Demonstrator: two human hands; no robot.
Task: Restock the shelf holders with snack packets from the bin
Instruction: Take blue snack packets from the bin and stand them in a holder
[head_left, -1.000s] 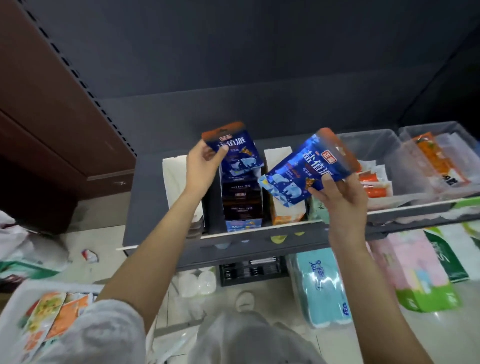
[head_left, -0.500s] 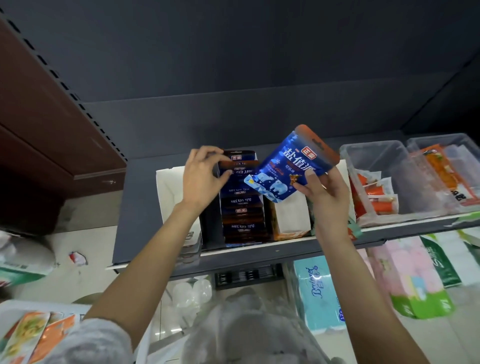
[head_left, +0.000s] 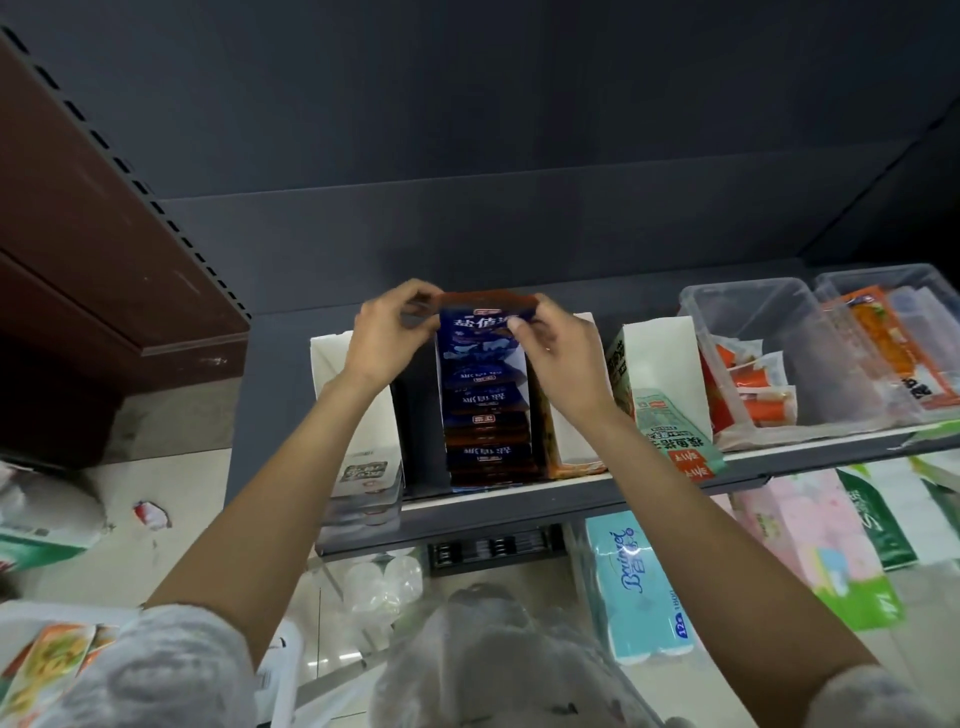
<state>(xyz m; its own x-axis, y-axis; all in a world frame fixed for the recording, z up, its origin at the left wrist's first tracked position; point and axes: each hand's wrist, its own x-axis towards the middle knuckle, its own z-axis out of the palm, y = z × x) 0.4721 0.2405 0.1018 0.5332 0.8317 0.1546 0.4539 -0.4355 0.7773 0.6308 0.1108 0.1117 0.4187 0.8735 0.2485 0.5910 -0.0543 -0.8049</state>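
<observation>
Nearest you, lower left, the bin (head_left: 31, 618) shows orange and green packets at its rim; both arms reach up and away from it to the shelf (head_left: 519, 506). In the holder (head_left: 488, 483) a row of blue packets (head_left: 485, 415) runs back from the lip. At the back of that row your left hand (head_left: 384, 338) and right hand (head_left: 558, 358) each pinch a top corner of one blue packet (head_left: 480, 332), held upright over the rear slot; whether its bottom edge is already seated I cannot tell, the row hides it. Risk: pushing down with the packet skewed could buckle it or tip the row forward over the lip. Risk: your right wrist sits close beside the white carton (head_left: 657, 364) and the green box (head_left: 675, 441), which overhangs the shelf edge; a sideways withdrawal could knock it off. Room: side clearance is tight between the white holder (head_left: 332, 358) on the left and the carton on the right; straight up and back toward you is open. Beyond, the dark back panel (head_left: 519, 234) stands behind the holder, open room above it.
</observation>
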